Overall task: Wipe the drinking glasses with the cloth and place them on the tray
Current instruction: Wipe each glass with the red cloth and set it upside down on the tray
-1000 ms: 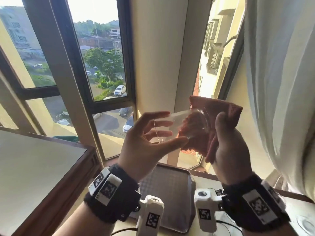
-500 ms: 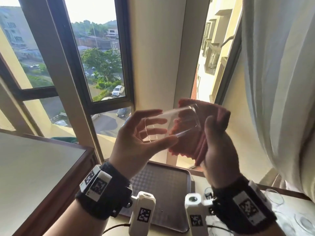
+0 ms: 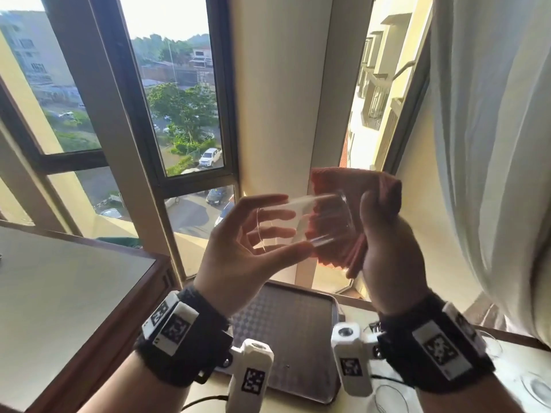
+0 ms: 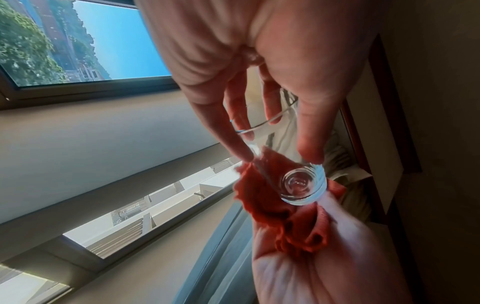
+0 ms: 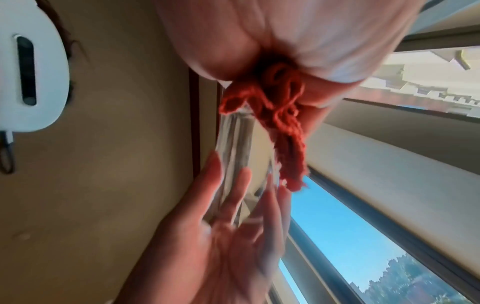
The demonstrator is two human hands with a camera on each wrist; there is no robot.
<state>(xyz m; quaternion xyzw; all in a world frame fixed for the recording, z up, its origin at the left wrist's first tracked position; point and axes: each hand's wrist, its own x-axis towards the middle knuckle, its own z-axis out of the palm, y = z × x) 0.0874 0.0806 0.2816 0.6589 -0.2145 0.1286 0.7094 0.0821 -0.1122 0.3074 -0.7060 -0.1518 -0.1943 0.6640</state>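
Note:
A clear drinking glass lies sideways in the air above the tray, its thick base toward the right. My left hand grips it near the rim between thumb and fingers. My right hand grips a bunched orange-red cloth and presses it against the base end of the glass. The left wrist view has the cloth wrapped behind the base. Blurred in the right wrist view are the glass and the cloth.
A dark patterned tray sits on the counter below my hands. More clear glasses stand at the lower right. A wooden-edged table is at the left, a white curtain at the right, windows ahead.
Both hands and the glass stay at about the same place. The cloth has shifted around the base end of the glass, its top edge rising again above the glass.

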